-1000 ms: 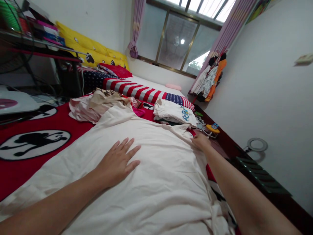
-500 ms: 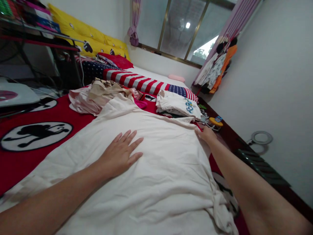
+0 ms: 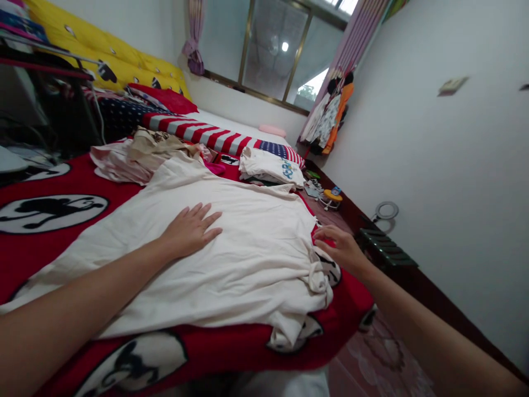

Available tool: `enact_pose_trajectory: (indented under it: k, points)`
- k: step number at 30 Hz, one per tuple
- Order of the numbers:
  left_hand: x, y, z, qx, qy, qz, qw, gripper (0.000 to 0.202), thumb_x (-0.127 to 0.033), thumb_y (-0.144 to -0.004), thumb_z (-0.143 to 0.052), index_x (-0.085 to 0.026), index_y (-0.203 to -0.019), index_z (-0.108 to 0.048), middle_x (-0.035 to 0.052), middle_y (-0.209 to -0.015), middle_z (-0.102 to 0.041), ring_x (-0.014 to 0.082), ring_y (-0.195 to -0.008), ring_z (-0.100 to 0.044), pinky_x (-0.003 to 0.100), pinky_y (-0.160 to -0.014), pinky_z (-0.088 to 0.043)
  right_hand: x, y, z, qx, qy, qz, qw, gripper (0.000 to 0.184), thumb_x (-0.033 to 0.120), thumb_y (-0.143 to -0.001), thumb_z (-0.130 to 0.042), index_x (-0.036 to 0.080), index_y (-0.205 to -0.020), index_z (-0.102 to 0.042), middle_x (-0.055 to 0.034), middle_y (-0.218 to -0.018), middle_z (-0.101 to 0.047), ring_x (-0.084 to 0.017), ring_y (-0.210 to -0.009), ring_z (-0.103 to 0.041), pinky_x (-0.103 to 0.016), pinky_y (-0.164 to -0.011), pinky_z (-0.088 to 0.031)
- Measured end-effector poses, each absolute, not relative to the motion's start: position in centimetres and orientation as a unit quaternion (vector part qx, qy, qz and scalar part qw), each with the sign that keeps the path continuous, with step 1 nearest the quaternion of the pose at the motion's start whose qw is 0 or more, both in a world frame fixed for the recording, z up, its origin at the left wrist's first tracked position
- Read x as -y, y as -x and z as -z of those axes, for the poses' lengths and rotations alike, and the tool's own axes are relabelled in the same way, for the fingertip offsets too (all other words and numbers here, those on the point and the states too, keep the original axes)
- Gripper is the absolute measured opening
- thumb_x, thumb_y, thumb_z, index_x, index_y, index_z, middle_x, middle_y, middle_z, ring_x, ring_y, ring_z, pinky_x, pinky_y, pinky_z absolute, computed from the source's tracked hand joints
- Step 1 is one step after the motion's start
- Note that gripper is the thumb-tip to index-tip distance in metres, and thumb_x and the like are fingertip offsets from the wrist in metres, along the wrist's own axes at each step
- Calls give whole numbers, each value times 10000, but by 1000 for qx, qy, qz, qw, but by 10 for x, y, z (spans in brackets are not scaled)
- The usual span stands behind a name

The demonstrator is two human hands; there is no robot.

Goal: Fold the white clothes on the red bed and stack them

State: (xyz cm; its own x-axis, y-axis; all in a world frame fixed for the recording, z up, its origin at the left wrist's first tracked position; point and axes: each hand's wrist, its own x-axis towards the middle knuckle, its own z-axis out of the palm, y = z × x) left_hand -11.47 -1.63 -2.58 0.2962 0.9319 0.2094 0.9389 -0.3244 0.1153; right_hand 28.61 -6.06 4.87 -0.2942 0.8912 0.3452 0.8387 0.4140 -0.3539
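Observation:
A white T-shirt [image 3: 248, 220] lies spread over a red blanket [image 3: 347, 309] with black-and-white animal ovals. Its right side is bunched and wrinkled, with a twisted fold near the lower corner. My left hand [image 3: 192, 229] rests flat on the middle of the cloth, fingers spread. Just off the shirt's right edge hovers my right hand [image 3: 341, 248], its fingers loosely curved and apart, with nothing visible in them.
Behind the shirt are a crumpled pile of beige and pink clothes [image 3: 144, 154] and a folded stack of shirts [image 3: 268, 168]. A small yellow drum-like thing [image 3: 332, 196] sits beyond the blanket's right side. A dark green slatted object [image 3: 386, 248] stands by the wall.
My right hand has let go of the shirt's far right edge and come back nearer along that side. My left hand stays flat on the cloth. The view has shifted right.

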Motion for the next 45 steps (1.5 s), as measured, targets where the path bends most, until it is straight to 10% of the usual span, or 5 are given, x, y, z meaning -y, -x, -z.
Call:
enact_pose_trajectory:
  k: [20, 25, 31, 38, 45]
  points:
    - [166, -33, -1, 162, 978, 127, 29, 230, -305, -856, -600, -187, -1052, -608, 105, -985, -643, 238, -894, -572, 351, -732, -456, 126, -302, -23, 816, 481, -179, 266, 308, 146, -678, -648, 220, -977, -668, -68, -1079, -634, -211, -1030, -586, -336, -911, -453]
    - [147, -22, -26, 231, 907, 274, -222, 68, -216, -842, -582, -193, -871, -640, 24, -761, -640, 153, -682, -554, 260, -604, -400, 119, -297, -27, 786, 494, -188, 320, 31, 197, -740, -611, 200, -735, -642, -67, -1034, -660, -202, -1030, -598, -334, -936, -429]
    - [66, 25, -52, 402, 551, 500, -534, 375, -408, -765, -630, -145, -1029, -592, 25, -828, -642, 141, -701, -588, 227, -593, -454, 80, -278, -31, 659, 562, -250, 432, 211, 364, -759, -590, 176, -854, -606, -40, -845, -688, -183, -805, -644, -290, -740, -500]
    - [18, 74, -8, 480, 450, 525, -540, 385, -308, -767, -642, -148, -1106, -552, 106, -1089, -642, 151, -862, -647, 254, -730, -551, 54, -275, -13, 627, 619, -227, 415, 267, 378, -681, -639, 154, -826, -637, -62, -811, -681, -176, -729, -613, -270, -656, -464]
    - [25, 57, -12, 531, 516, 507, -442, 717, -292, -594, -796, -119, -1238, -531, 82, -911, -658, 122, -599, -579, 186, -445, -430, 67, -278, -16, 659, 608, -270, 350, 317, 452, -606, -719, 165, -567, -590, 34, -515, -519, -120, -530, -480, -241, -522, -357]
